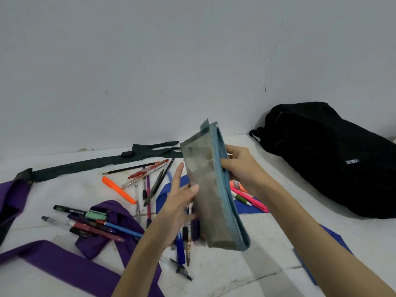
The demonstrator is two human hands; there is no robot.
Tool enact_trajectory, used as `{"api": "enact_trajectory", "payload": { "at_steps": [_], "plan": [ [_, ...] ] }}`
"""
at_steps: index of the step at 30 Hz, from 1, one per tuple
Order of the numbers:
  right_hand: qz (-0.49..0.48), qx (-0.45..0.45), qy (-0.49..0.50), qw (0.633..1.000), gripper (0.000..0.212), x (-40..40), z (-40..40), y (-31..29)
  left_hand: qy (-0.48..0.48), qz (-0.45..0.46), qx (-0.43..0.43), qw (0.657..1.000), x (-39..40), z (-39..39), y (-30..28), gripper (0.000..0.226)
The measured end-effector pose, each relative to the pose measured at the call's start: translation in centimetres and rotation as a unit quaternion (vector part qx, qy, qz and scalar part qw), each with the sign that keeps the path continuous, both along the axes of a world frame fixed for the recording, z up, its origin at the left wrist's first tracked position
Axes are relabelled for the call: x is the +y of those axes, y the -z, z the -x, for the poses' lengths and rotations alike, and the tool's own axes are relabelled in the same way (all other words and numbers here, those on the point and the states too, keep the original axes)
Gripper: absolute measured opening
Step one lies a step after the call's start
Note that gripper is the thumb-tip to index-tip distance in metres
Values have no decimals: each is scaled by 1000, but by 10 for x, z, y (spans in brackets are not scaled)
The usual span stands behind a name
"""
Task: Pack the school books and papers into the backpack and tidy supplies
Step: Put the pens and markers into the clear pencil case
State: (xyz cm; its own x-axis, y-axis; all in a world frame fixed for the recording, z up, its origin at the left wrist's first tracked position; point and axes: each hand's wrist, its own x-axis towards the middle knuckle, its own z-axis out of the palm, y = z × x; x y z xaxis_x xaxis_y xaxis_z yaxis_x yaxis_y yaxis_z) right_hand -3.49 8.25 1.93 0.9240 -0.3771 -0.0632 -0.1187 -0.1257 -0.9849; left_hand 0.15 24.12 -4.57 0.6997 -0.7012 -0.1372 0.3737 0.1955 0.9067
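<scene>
Even, soft light, dim-ish; faint shadows only. Left hand (pixel 180 202) motion-blurred, wide-angle bending at edges, black backpack (pixel 327 159) lost detail.

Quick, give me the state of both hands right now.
Left hand: open, fingers straight, at the side of the pencil case; contact cannot be told.
Right hand: holding the pencil case, fingers curled round its zipper edge.

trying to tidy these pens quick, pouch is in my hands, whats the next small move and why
Probably open the pencil pouch: your right hand grips its zipper edge, your left hand is open against its side, and its zipper looks shut, while the pens lie loose on the floor.
</scene>
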Motion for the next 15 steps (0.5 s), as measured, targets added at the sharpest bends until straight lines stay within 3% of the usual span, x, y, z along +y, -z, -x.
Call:
{"api": "enact_trajectory", "payload": {
  "at_steps": [2,6,12,15],
  "plan": [
    [21,-4,-15,1000,20,10,0,-2,28,-3,-41,999,0,0,8,128],
    [74,-15,-40,996,18,24,-4,-2,31,-1,-69,997,-2,1,16,106],
    [111,-21,-20,993,12,15,-13,-6,-27,7,28,999,3,-6,13,85],
    [99,-7,-27,995,11,3,-12,-7,-78,2,56,995,7,-14,13,64]
  ]
}}
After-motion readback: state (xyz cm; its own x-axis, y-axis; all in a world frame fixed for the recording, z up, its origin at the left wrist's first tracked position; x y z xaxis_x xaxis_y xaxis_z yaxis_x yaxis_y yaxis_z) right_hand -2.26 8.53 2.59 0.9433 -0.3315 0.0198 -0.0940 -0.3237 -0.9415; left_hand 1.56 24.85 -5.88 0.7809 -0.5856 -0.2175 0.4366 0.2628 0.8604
